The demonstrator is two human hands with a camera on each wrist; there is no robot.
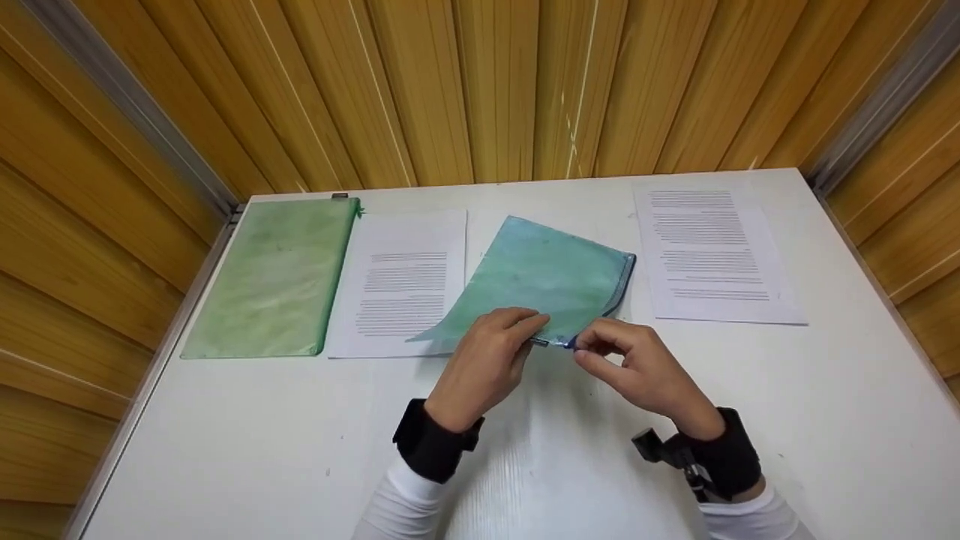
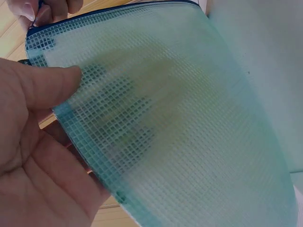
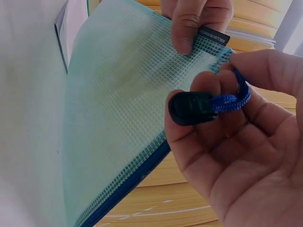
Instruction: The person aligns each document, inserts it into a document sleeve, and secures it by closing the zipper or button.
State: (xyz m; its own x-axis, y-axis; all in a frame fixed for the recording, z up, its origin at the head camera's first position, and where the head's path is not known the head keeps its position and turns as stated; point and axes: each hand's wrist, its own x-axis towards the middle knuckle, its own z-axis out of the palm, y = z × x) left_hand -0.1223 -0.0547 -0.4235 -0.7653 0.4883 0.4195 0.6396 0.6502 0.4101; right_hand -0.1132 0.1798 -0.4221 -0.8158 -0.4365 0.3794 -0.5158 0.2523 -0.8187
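Observation:
A blue-green mesh zipper pouch is held tilted above the table, its far end pointing away from me. My left hand grips its near edge, the thumb on one face and the other fingers behind the mesh. At the pouch's corner beside the dark blue zipper, my right hand pinches with thumb and fingertip. A blue cord with a dark plastic end lies over the right fingers. A small black label sticks out from the edge near the left thumb.
On the white table, a green zipper pouch lies flat at the left. Printed sheets lie beside it, partly covered in view by the held pouch. More printed sheets lie at the right. Wood-patterned panels enclose the table.

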